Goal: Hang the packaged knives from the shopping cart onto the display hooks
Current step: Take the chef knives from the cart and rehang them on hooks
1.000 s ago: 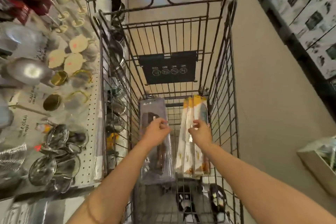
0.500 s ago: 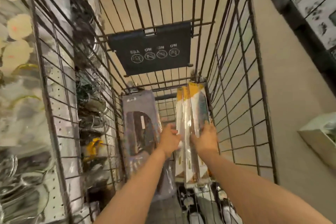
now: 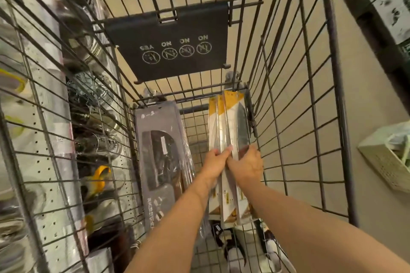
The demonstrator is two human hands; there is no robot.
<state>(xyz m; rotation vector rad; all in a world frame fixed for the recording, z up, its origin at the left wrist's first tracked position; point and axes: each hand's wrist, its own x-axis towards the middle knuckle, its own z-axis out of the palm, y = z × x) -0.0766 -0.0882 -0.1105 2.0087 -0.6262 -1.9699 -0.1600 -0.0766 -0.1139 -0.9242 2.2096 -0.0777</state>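
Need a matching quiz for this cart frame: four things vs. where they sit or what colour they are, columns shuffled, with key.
Things:
1. grey pack
2. yellow-topped packs
3. black sign
4. left hand

Descriptions:
A. hangs on the cart's far wall, text upside down
B. stands on the left of the cart floor
C. grips the yellow-topped packs beside the right hand
D. stand on the right of the cart floor

Pairs: 1-B, 2-D, 3-A, 4-C

Cart wire: dark grey. Cart placard: black, white circle pictograms. Left knife packs: grey, black inset. Right knife packs: yellow tops, clear fronts.
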